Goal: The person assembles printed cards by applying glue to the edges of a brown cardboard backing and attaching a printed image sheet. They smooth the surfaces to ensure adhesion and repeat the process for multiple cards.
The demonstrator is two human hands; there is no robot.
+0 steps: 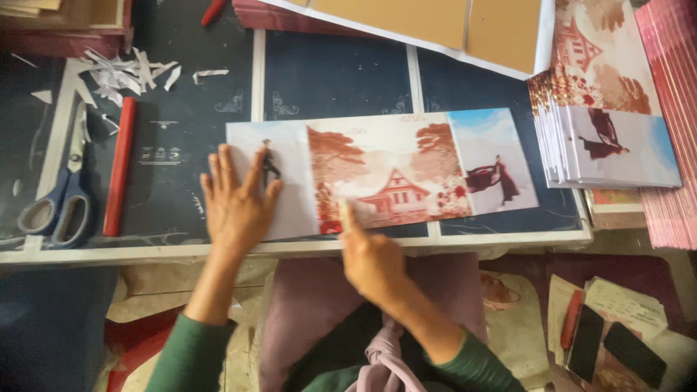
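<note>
A long printed photo sheet with a red house, trees and figures lies across the dark work board. My left hand lies flat on the sheet's left end, fingers spread, pressing it down. My right hand is at the sheet's near edge, with its thumb pressed on the print below the red house. Neither hand holds anything.
Blue-handled scissors and a red stick lie at the left beside paper scraps. A stack of similar prints sits at the right, with pink sheets and brown card behind. Two dark phones lie lower right.
</note>
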